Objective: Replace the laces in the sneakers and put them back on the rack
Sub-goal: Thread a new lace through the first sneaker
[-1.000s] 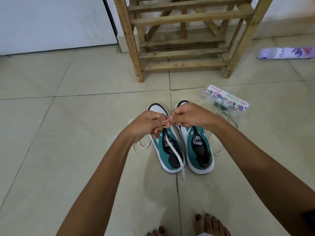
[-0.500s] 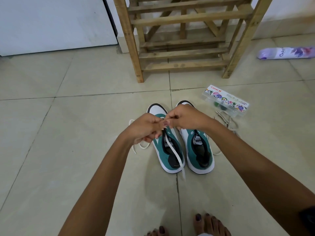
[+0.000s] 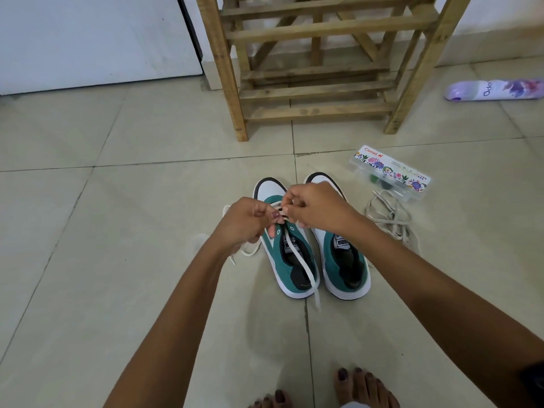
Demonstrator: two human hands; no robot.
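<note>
Two teal and white sneakers stand side by side on the floor, toes pointing away from me: the left sneaker (image 3: 290,260) and the right sneaker (image 3: 346,263). A white lace (image 3: 306,272) is threaded through the left sneaker's front eyelets; one end runs back over the heel to the floor, the other lies on the floor to its left. My left hand (image 3: 247,222) and my right hand (image 3: 318,210) meet over that sneaker's front, both pinching the lace. A loose pile of old laces (image 3: 388,219) lies right of the pair.
The wooden shoe rack (image 3: 318,63) stands against the wall beyond the sneakers, its low shelves bare. A clear plastic box (image 3: 388,172) with a flowered label lies on the floor at right, a purple spray can (image 3: 494,89) farther right. My bare feet (image 3: 365,388) show at the bottom.
Both hands have shifted slightly toward the toe of the left sneaker while working the lace. The sneakers have stayed in place.
</note>
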